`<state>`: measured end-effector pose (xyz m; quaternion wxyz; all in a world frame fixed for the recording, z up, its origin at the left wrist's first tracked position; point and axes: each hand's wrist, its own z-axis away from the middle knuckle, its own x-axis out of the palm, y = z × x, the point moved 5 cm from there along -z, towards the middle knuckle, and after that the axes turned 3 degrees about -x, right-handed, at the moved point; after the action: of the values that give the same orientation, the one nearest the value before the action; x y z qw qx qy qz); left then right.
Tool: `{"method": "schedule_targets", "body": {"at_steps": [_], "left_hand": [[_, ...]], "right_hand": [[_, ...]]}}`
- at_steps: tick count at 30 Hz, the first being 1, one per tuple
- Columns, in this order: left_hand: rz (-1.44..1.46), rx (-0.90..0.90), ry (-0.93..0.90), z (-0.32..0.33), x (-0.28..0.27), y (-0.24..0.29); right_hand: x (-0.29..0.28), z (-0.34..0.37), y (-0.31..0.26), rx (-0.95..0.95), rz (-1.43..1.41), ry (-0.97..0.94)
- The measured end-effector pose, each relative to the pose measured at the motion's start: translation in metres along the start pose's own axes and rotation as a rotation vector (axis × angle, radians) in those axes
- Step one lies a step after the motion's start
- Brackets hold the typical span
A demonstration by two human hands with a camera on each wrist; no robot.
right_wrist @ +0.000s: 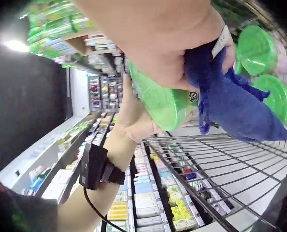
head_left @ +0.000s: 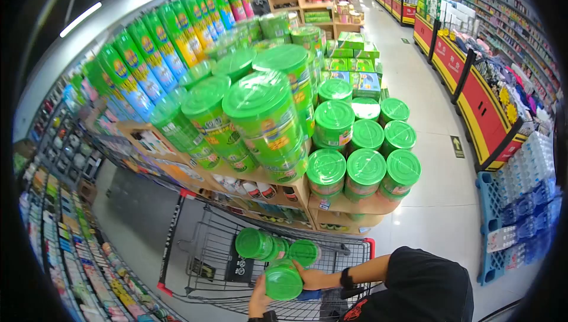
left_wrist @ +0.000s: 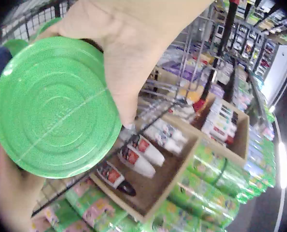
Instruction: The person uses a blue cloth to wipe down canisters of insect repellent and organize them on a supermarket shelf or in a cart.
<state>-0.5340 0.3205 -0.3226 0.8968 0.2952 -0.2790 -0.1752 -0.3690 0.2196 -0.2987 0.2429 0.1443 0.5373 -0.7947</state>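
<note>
A round tub with a green lid [head_left: 283, 282] is held between both hands over the shopping cart. My left hand [head_left: 259, 299] grips its left side; in the left wrist view the thumb and fingers of my left hand [left_wrist: 121, 53] curve round the lid's edge [left_wrist: 56, 108]. On the other side, my right hand [head_left: 312, 278] grips the tub. The right wrist view shows my right hand [right_wrist: 167, 48] also holding a dark blue cloth item [right_wrist: 235, 104] with a white tag. Inside the cart, several more green-lidded tubs [head_left: 253, 243] lie or stand beyond the held one.
The wire cart [head_left: 207, 227] has red corners. Beyond it, a wooden shelf [head_left: 349, 205] carries stacked green-lidded tubs [head_left: 365, 166]. Packed product shelves [head_left: 65, 251] run along the left. A blue pallet [head_left: 490, 221] and red-and-yellow bins [head_left: 486, 115] stand to the right.
</note>
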Motion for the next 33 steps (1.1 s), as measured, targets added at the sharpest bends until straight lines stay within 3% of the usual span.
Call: {"method": "schedule_targets", "body": {"at_steps": [3,5,9,15,17,22,29,33], "left_hand": [[0.017,0.296,0.006,0.051,0.088,0.006],[0.098,0.383,0.018,0.062,0.123,-0.005],[0.219,0.491,-0.136,0.097,0.207,-0.011],[0.061,0.585,-0.316,0.162,0.357,-0.002],[0.101,0.573,-0.337,0.160,0.375,-0.017],[0.156,0.444,-0.364,0.144,0.404,-0.054],[0.059,0.390,-0.404,0.148,0.428,-0.066],[0.087,0.389,-0.398,0.157,0.427,-0.083]], "right_hand": [[-0.067,0.074,-0.024,-0.095,0.088,0.052],[-0.101,0.122,-0.030,-0.180,0.142,0.113],[-0.164,0.226,-0.039,-0.248,0.250,0.255],[-0.219,0.344,-0.031,-0.342,0.363,0.464],[-0.237,0.384,-0.036,-0.419,0.427,0.552],[-0.246,0.442,-0.023,-0.313,0.531,0.571],[-0.246,0.484,-0.028,-0.257,0.550,0.431],[-0.231,0.495,-0.029,-0.472,0.527,0.417]]}}
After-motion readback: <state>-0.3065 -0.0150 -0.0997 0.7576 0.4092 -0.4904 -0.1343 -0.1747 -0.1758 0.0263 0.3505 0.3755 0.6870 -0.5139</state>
